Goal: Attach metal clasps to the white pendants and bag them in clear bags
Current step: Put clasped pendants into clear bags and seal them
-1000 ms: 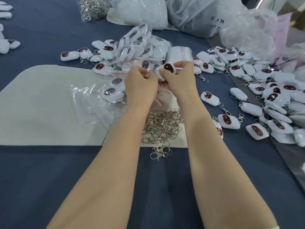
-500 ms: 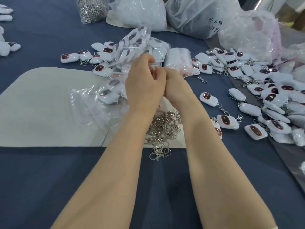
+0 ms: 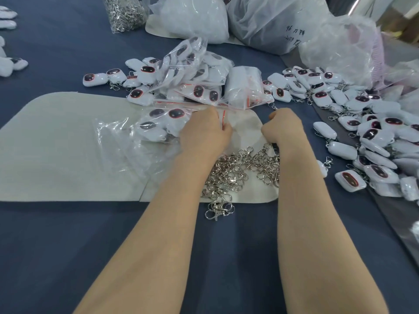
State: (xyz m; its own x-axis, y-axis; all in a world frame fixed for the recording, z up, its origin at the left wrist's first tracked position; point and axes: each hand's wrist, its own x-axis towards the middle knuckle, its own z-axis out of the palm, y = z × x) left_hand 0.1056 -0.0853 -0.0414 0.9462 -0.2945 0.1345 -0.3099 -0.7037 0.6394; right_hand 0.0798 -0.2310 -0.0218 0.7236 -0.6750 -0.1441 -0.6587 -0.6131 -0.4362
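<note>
My left hand [image 3: 204, 132] pinches the red-striped mouth of a clear bag [image 3: 235, 130] lying on the beige mat [image 3: 56, 143]. My right hand [image 3: 283, 129] is curled into a fist; a metal clasp [image 3: 273, 107] sticks out above it, and the pendant it hangs from is hidden inside the fingers. A heap of loose clasps [image 3: 238, 171] lies between my wrists. Several bagged pendants [image 3: 195, 71] are piled just beyond my hands. Loose white pendants [image 3: 374, 137] with dark oval faces spread out to the right.
Empty clear bags [image 3: 118, 141] and a few bagged pendants lie on the mat to the left. At the back stand a sack of clasps [image 3: 124, 14] and large plastic sacks [image 3: 272, 23]. More white pendants [image 3: 11, 64] sit at the far left edge.
My hands were pressed together around a pendant and clasp; they have moved apart and down toward the mat. The pendant seen earlier is now hidden in my right fist.
</note>
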